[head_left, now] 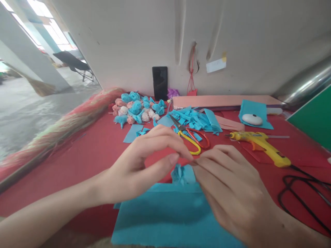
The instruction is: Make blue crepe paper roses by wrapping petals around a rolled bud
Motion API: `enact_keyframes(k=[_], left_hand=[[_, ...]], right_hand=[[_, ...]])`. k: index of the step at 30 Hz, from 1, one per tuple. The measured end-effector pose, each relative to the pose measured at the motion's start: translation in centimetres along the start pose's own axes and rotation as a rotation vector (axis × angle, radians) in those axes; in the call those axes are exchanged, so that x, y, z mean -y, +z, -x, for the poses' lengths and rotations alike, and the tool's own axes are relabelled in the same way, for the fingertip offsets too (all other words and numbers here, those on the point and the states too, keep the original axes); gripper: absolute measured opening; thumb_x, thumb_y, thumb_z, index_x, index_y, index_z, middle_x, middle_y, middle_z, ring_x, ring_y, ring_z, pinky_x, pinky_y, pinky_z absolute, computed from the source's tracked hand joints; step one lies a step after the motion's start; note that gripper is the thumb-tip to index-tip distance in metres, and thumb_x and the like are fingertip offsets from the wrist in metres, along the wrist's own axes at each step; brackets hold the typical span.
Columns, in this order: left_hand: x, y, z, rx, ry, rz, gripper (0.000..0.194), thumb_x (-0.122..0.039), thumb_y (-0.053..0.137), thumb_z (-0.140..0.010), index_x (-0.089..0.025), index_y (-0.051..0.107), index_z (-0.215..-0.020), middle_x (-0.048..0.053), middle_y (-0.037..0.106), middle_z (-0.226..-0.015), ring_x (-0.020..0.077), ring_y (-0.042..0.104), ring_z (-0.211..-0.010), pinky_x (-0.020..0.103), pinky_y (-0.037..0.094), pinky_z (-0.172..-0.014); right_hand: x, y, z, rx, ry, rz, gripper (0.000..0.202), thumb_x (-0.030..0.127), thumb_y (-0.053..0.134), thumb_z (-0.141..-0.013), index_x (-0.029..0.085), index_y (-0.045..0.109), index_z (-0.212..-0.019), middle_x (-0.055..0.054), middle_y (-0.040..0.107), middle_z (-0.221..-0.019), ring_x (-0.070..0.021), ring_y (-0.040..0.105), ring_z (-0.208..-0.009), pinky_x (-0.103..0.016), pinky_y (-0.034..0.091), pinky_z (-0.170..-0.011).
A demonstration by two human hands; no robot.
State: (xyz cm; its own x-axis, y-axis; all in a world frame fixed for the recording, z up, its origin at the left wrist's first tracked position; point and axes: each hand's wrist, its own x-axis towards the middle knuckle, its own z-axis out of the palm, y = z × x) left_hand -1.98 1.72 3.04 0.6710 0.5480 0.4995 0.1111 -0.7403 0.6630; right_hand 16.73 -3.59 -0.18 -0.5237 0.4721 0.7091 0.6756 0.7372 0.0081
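Observation:
A small strip of blue crepe paper (190, 174), gathered into folds at its left end, stands just above the near blue sheets. My right hand (232, 186) has its fingers pressed together at the strip's right edge, and they hide that end of it. Above the folds arches my left hand (152, 165), thumb and index finger apart with nothing visible between them. Its index fingertip meets the fingertips of my right hand. Flat beneath both hands lies a larger blue paper sheet (165, 217). Scissors with red and yellow handles (195, 137) rest just beyond my fingers.
Blue paper scraps (193, 119) and crumpled paper flowers (137, 108) cover the back of the red table (95, 144). At right lie a yellow glue gun (261, 143) with a black cord (292, 193) and a white oval device (252, 119). A phone (160, 82) leans on the wall.

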Motion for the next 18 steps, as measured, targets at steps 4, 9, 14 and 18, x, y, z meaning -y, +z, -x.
enact_keyframes(k=[4,9,14,18], left_hand=[[0.1,-0.3,0.1,0.056,0.003,0.063,0.022,-0.010,0.047,-0.087,-0.019,0.065,-0.097,0.003,0.067,-0.095,0.0148,0.058,-0.091,0.026,0.049,-0.084],[0.9,-0.5,0.3,0.202,-0.127,0.322,0.023,-0.024,0.050,-0.090,-0.022,0.058,-0.111,0.007,0.061,-0.104,0.0201,0.060,-0.097,0.032,0.053,-0.082],[1.6,-0.2,0.4,0.224,-0.239,0.459,0.021,-0.030,0.052,-0.090,-0.022,0.058,-0.108,0.009,0.057,-0.106,0.0254,0.057,-0.108,0.032,0.055,-0.079],[1.6,0.0,0.5,0.196,-0.230,0.473,0.021,-0.033,0.051,-0.091,-0.021,0.059,-0.107,0.007,0.058,-0.107,0.0245,0.055,-0.112,0.034,0.052,-0.088]], right_hand=[[-0.2,0.2,0.2,0.053,0.130,-0.251,0.025,0.000,0.040,-0.083,0.015,0.058,-0.074,-0.005,0.062,-0.069,-0.0175,0.054,-0.067,-0.034,0.045,-0.068],[-0.2,-0.6,-0.1,0.231,0.421,-0.700,0.027,0.006,0.038,-0.090,0.021,0.055,-0.076,0.003,0.062,-0.071,-0.0103,0.060,-0.066,-0.020,0.048,-0.064],[-0.3,-1.0,-0.7,0.335,0.577,-0.921,0.028,0.015,0.037,-0.095,0.020,0.053,-0.073,0.004,0.057,-0.063,-0.0074,0.057,-0.057,-0.013,0.048,-0.053],[-0.3,-0.8,-0.7,0.346,0.600,-0.963,0.028,0.015,0.037,-0.095,0.019,0.054,-0.074,0.004,0.057,-0.063,-0.0072,0.056,-0.055,-0.012,0.046,-0.049]])
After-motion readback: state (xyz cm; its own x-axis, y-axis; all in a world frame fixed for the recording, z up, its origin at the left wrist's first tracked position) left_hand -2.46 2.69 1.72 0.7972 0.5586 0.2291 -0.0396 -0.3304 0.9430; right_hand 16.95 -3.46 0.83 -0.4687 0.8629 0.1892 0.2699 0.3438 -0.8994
